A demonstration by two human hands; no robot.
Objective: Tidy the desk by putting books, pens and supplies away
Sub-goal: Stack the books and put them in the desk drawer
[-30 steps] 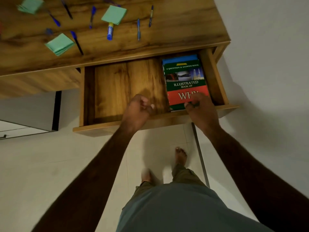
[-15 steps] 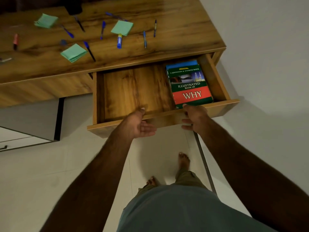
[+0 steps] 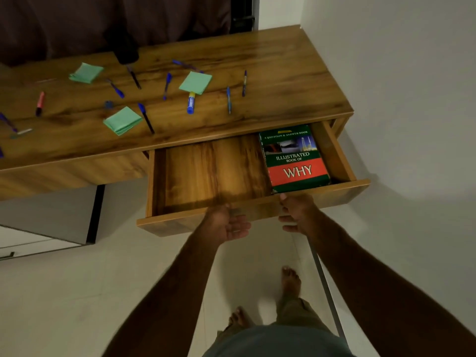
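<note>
The wooden desk (image 3: 283, 73) has its drawer (image 3: 340, 193) pulled out. A green and red book, "Illustrated Book of Why" (image 3: 293, 161), lies flat in the drawer's right end; the left part is bare wood. My left hand (image 3: 224, 224) is against the drawer's front panel, palm turned up and fingers relaxed. My right hand (image 3: 298, 215) touches the front panel just below the book, thumb at the top edge. Several blue pens (image 3: 167, 86), a blue marker (image 3: 190, 103), a red marker (image 3: 40, 103) and green note pads (image 3: 195, 82) lie scattered on the desktop.
A white wall runs close along the desk's right side. A dark object (image 3: 126, 51) stands at the back of the desk before a dark curtain. A thin metal leg (image 3: 327, 292) stands by my feet. A pale cabinet (image 3: 38, 243) sits low at the left.
Both hands came out of the drawer and moved to its front panel, the right one letting go of the book. The drawer slid in a little, hiding the book's far edge.
</note>
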